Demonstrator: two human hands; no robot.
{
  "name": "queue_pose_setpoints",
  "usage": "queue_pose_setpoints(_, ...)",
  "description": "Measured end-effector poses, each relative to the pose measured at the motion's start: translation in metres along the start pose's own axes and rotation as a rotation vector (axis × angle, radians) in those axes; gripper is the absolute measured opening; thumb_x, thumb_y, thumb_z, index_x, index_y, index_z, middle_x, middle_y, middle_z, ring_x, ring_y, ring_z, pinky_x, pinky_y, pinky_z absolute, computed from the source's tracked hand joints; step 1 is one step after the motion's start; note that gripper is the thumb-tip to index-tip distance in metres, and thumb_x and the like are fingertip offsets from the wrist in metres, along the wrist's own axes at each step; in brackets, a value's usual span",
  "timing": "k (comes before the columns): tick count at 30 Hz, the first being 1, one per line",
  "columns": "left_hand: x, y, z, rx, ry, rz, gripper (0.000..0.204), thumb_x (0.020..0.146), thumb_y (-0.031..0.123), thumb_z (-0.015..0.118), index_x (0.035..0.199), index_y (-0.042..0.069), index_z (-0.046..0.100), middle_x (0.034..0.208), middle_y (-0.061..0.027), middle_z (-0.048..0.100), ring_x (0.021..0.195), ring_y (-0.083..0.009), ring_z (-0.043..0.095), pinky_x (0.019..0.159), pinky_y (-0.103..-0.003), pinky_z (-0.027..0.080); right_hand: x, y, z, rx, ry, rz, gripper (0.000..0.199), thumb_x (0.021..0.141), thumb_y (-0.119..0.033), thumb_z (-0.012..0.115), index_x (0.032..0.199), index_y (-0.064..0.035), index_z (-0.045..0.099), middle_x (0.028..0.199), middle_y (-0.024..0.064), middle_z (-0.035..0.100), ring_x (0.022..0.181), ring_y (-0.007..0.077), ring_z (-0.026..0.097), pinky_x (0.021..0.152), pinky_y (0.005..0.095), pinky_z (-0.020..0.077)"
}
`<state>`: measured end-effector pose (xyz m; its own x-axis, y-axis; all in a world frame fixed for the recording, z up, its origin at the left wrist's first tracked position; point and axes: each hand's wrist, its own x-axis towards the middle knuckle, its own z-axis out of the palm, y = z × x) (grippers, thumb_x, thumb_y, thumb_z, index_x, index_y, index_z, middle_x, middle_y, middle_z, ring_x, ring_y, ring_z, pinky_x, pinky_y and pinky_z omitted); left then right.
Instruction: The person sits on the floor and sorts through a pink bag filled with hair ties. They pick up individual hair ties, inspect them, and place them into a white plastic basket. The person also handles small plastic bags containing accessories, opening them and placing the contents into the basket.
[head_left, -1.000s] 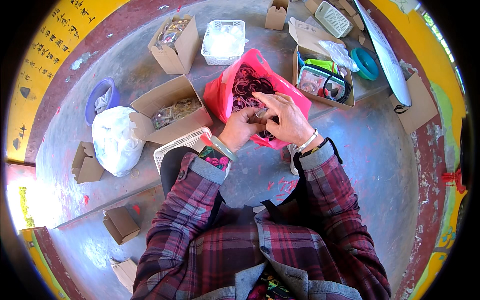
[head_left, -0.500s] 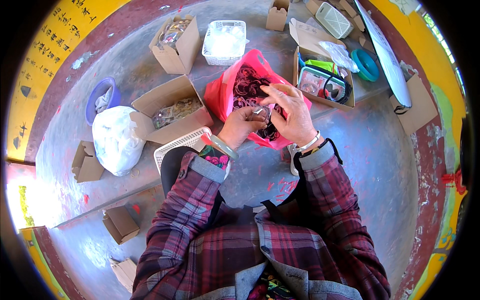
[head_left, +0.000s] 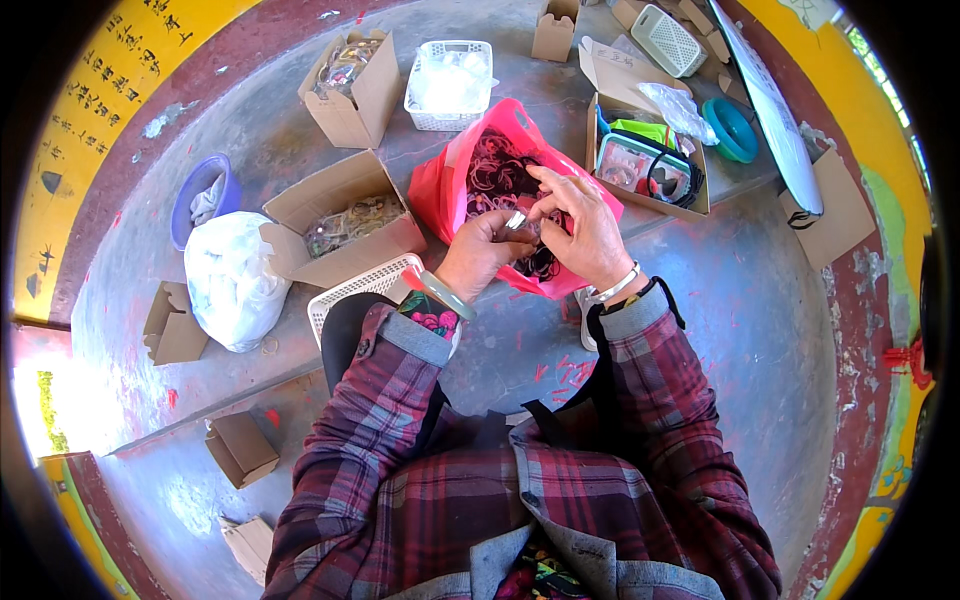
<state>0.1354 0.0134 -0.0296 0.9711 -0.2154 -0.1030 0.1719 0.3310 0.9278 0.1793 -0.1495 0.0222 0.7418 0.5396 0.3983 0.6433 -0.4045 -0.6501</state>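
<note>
Over a red plastic bag full of tangled dark and pink loops, both my hands work close together. My left hand pinches a small shiny whitish piece between thumb and fingertips; its exact kind is too small to make out. Just beside it, my right hand has thumb and index finger closed near the same piece, with something thin and clear between the hands. Whether the right fingertips grip that clear bit is hard to see. The bag's lower contents are hidden behind my hands.
Left of the bag are an open cardboard box with small packed items, a white basket and a stuffed white bag. A box of mixed goods and a teal basin stand right. Farther back sits another white basket.
The small whitish piece has tilted and shows more plainly above my left fingertips. My right fingers have drawn slightly together and shifted a little; the surroundings look the same.
</note>
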Motion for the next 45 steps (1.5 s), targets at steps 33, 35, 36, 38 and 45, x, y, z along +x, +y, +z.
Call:
queue_pose_setpoints(33,-0.001,0.001,0.001,-0.021,0.026,-0.009,0.022,0.083,0.004,0.057,0.104,-0.003,0.058,0.091,-0.0079,0.063,0.079,-0.0133,0.060,0.072,-0.025,0.047,-0.001,-0.005,0.003,-0.095,-0.024,-0.128,0.057,0.065,0.005,0.049,0.121,-0.0070,0.051,0.078,0.0029,0.064,0.096,0.0257,0.054,0.089,0.0368,0.0398)
queue_pose_setpoints(35,-0.001,-0.003,0.000,-0.030,0.038,-0.002,0.020,0.084,0.005,0.057,0.103,-0.003,0.059,0.087,-0.0058,0.062,0.075,-0.0111,0.057,0.068,-0.024,0.046,-0.001,-0.005,0.004,-0.061,-0.063,-0.115,0.058,0.065,0.005,0.049,0.122,-0.0065,0.050,0.077,0.0035,0.064,0.095,0.0259,0.054,0.088,0.0368,0.0405)
queue_pose_setpoints(36,0.000,-0.005,0.003,-0.049,0.045,0.005,0.019,0.084,0.005,0.058,0.101,-0.003,0.059,0.084,-0.0040,0.061,0.071,-0.0093,0.055,0.065,-0.022,0.044,-0.001,-0.004,0.004,-0.038,-0.092,-0.094,0.059,0.065,0.004,0.049,0.122,-0.0062,0.050,0.077,0.0037,0.063,0.095,0.0260,0.054,0.088,0.0370,0.0407)
queue_pose_setpoints(38,-0.001,-0.007,0.005,-0.041,0.059,0.015,0.019,0.084,0.005,0.058,0.101,-0.003,0.059,0.083,-0.0033,0.061,0.070,-0.0086,0.055,0.063,-0.022,0.044,-0.001,-0.004,0.004,-0.011,-0.139,-0.061,0.059,0.064,0.005,0.049,0.122,-0.0056,0.050,0.077,0.0044,0.063,0.095,0.0259,0.055,0.088,0.0370,0.0408)
queue_pose_setpoints(45,0.003,-0.007,0.000,-0.029,0.113,0.010,0.023,0.084,0.006,0.058,0.105,-0.002,0.059,0.086,-0.0051,0.063,0.075,-0.0107,0.059,0.066,-0.023,0.046,0.000,0.000,0.001,0.115,0.086,-0.042,0.057,0.065,0.005,0.049,0.120,-0.0084,0.052,0.088,0.0045,0.065,0.096,0.0268,0.054,0.088,0.0372,0.0408)
